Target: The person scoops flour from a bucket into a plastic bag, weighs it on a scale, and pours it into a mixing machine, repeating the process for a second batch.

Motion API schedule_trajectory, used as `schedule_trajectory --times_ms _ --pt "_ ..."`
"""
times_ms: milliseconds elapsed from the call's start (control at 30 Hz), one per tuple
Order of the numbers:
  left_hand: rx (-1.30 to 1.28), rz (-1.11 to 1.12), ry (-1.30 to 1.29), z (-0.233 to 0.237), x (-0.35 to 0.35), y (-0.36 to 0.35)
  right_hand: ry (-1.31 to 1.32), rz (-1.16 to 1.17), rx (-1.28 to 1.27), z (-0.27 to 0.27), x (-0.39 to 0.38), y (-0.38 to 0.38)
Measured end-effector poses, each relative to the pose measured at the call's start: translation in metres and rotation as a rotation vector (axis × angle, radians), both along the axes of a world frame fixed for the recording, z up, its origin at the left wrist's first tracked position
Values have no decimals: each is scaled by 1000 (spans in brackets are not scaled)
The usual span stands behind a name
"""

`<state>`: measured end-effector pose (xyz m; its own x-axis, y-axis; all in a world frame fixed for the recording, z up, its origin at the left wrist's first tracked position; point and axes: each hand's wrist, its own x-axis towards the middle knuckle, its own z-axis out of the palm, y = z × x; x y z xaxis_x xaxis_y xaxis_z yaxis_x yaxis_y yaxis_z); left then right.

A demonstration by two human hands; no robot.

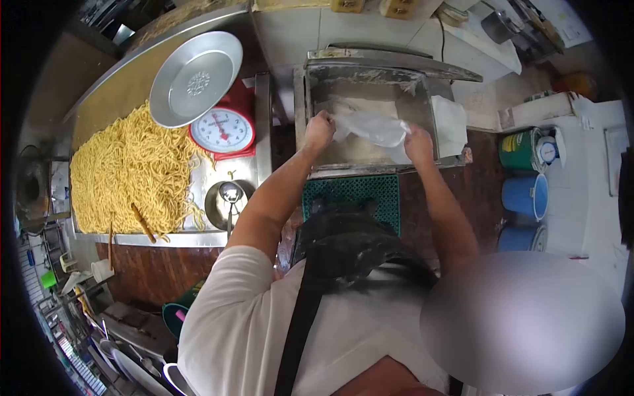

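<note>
A clear plastic bag (376, 127) is stretched between my two hands, above a metal bin (429, 99) with pale powder (362, 150) on its bottom. My left hand (320, 131) is closed on the bag's left end. At the other end, my right hand (418, 143) pinches the bunched edge. Part of the powder shows through and around the thin plastic.
Left of me, a metal table (198, 239) carries a heap of yellow noodles (132, 171), a red dial scale (223, 130) with a silver pan (196, 79), and a metal bowl (212, 206) with a ladle. Blue buckets (524, 195) stand at right. A green mat (389, 188) lies below the bin.
</note>
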<state>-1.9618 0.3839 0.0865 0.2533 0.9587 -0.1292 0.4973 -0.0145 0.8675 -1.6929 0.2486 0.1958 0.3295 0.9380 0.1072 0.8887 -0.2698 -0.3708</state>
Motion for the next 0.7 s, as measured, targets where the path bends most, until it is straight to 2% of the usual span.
schedule_trajectory --times_ms 33,67,133,200,267,300,333,367,400,433,500,533,567,633,667,700 --pt "14 6 -13 -2 7 1 17 44 106 21 -4 2" --pt "4 1 -25 -6 6 -2 -39 45 320 39 -10 1" --pt "52 -11 28 -14 -6 -5 -198 58 405 54 -25 -5" --pt "152 6 68 -21 1 -5 -207 138 -128 -27 6 -12" --pt "149 24 41 -12 2 -5 7 68 -129 -10 8 -9" --pt "94 25 21 -1 3 -5 -2 82 -99 13 4 2" --pt "102 27 22 5 1 -6 66 27 140 39 -11 -3" --pt "5 7 -15 9 -1 -6 135 -37 377 55 -19 -6" --pt "-100 -20 -46 10 -4 -10 -13 74 489 57 -22 -9" --pt "-104 -36 -40 11 -2 -13 -13 57 486 35 -9 -9" --pt "-107 -36 -75 13 2 -11 -78 117 -349 25 -5 0" --pt "-100 -38 -73 15 1 -9 24 40 -150 24 -1 -6" --pt "-111 -3 -151 16 2 -11 20 45 -146 48 -16 -2" --pt "-131 27 -219 19 0 -18 -47 13 488 69 -34 -3" --pt "-174 31 -168 23 -1 -20 -45 0 484 38 -22 -2" --pt "-215 35 -122 27 2 -20 -59 41 133 -19 6 4"
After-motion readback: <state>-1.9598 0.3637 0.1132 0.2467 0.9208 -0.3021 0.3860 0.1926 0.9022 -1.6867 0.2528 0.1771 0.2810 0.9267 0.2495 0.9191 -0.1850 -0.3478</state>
